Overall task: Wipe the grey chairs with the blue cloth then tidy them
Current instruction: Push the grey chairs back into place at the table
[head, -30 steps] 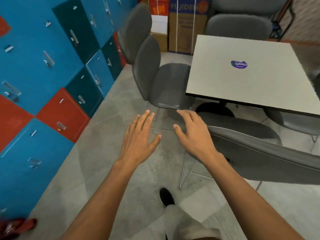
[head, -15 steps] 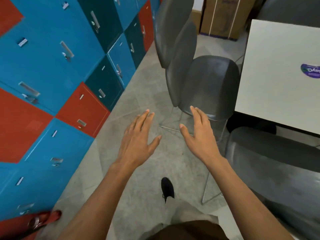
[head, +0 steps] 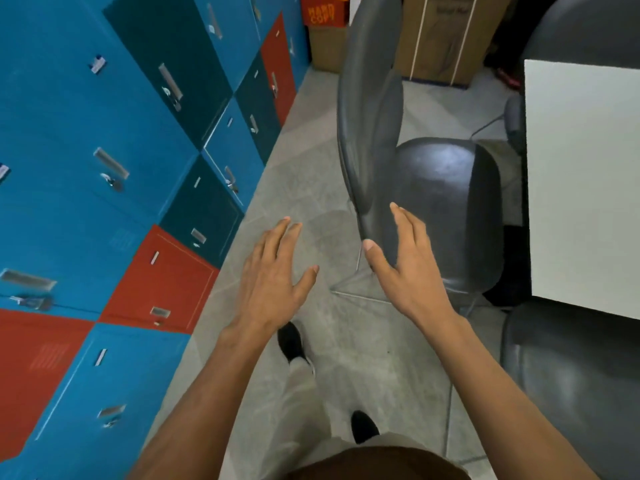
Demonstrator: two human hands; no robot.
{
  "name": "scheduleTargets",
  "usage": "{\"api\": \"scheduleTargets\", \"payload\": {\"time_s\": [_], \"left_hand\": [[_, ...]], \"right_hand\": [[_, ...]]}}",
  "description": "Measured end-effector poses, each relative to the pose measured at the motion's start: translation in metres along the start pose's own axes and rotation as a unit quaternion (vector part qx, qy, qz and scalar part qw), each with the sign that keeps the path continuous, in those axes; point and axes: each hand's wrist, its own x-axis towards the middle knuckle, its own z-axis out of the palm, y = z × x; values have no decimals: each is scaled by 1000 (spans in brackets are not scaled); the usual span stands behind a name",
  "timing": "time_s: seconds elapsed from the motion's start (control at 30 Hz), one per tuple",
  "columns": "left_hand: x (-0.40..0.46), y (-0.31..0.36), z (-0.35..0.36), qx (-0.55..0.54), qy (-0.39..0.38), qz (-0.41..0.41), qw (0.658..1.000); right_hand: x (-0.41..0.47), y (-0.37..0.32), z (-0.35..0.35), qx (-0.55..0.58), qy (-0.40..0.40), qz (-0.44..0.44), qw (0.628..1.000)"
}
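A grey chair (head: 446, 202) stands just ahead of me, its seat tucked toward the white table (head: 581, 181) and its backrest on the left. A second grey chair (head: 367, 57) stands right behind it. My right hand (head: 407, 271) is spread flat at the near edge of the first chair's backrest, fingers straight, holding nothing. My left hand (head: 273, 278) hovers open over the floor to the left of that chair. A third grey chair (head: 568, 379) sits at the right, near my right forearm. No blue cloth is in view.
Blue, teal and red lockers (head: 104, 202) line the left wall, leaving a narrow strip of grey floor (head: 301, 161) between them and the chairs. Cardboard boxes (head: 446, 36) stand at the far end. My feet show below my hands.
I have stepped forward along the lockers, so the near chair looks larger and closer. My right hand has reached the chair's backrest edge; both hands stay flat and empty.
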Motion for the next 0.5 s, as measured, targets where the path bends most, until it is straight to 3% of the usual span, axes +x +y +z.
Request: {"api": "scheduleTargets", "payload": {"time_s": [0.27, 0.5], "left_hand": [[173, -72, -35, 0, -29, 88, 996], [320, -88, -55, -11, -41, 178, 983]], "right_hand": [[136, -68, 33, 27, 72, 61, 995], [226, -102, 46, -56, 70, 149, 985]]}}
